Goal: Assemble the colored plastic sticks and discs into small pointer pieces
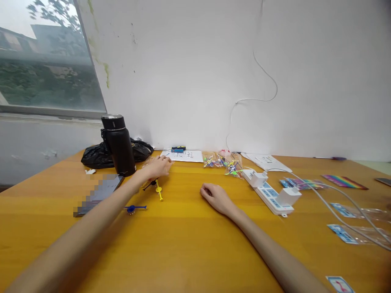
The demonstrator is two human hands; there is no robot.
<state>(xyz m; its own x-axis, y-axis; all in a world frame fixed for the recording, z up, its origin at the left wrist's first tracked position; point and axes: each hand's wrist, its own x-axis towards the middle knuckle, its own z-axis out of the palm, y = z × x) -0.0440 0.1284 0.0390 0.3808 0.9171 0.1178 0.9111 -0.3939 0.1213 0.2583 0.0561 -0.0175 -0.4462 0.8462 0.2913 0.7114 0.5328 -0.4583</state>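
Observation:
My left hand [160, 167] reaches to the back left of the table, palm down, its fingers curled over beside a crumpled clear plastic bag [149, 162]. What lies under its fingertips is hidden. Just in front of it are a yellow plastic stick with a round disc [158, 190] and a similar black piece [150, 184]. A blue piece of the same shape [131, 208] lies nearer, partly covered by my left forearm. My right hand [215, 197] rests on the table in a loose fist, with nothing seen in it.
A black bottle [119, 146] stands before a black plastic bag [91, 156], near a dark flat device [100, 195]. Along the wall lie a screwdriver [178, 149], papers [191, 156] and bagged coloured pieces [212, 160]. A power strip [271, 197] with chargers and cables sits right.

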